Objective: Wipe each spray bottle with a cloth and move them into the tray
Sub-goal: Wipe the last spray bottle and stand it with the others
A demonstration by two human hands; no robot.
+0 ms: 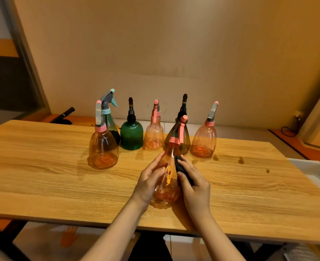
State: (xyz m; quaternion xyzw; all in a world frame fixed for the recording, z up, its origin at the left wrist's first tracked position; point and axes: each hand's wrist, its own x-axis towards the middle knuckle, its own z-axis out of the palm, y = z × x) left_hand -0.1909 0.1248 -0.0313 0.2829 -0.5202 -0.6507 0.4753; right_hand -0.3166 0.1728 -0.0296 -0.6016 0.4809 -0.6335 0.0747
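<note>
My left hand (148, 180) grips a clear pink spray bottle (167, 178) by its left side, tilted above the wooden table (42, 176). My right hand (194, 182) presses a dark cloth (182, 169) against the bottle's right side. Several more spray bottles stand in a row behind: a pink one (103, 149) at the left, a teal-topped one (109, 117), a dark green one (131, 135), a pink one (154, 134), an amber one (184, 140) partly hidden by the held bottle, and a pink one (204, 141) at the right. A white tray (317, 172) shows at the right edge.
A plain wall stands right behind the table. A dark object (64, 114) lies beyond the table's far left edge. Dark spots (241, 160) mark the wood to the right of the bottles. The table's front edge runs just below my forearms.
</note>
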